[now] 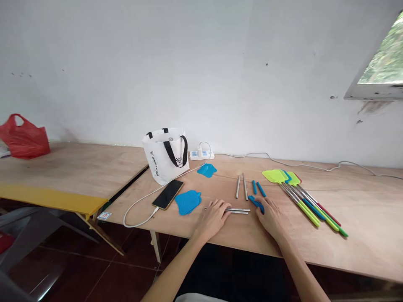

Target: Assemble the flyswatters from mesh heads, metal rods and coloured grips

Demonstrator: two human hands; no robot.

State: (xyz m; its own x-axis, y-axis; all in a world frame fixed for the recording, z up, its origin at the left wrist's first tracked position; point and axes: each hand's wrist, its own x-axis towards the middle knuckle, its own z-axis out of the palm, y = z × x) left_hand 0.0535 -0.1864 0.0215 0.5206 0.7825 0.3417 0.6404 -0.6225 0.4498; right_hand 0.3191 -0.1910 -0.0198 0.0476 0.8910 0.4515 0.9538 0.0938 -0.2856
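Observation:
My left hand [213, 217] rests on the wooden table [362, 235], fingers curled over the end of a thin metal rod [239, 211] that lies crosswise. My right hand [271, 216] sits just right of it, fingers on a blue handle sleeve [256, 204]. Beyond the hands lie two more metal rods [241, 186] and two blue sleeves [257, 188]. Two blue swatter heads lie to the left, one near [188, 201] and one farther back [207, 170].
Several finished fly swatters [302, 197] with green and blue heads lie at right. A phone [168, 194] on a white cable, a white tote bag [165, 155] and a power strip [201, 154] sit at left. A red plastic bag [23, 137] lies on the neighbouring table.

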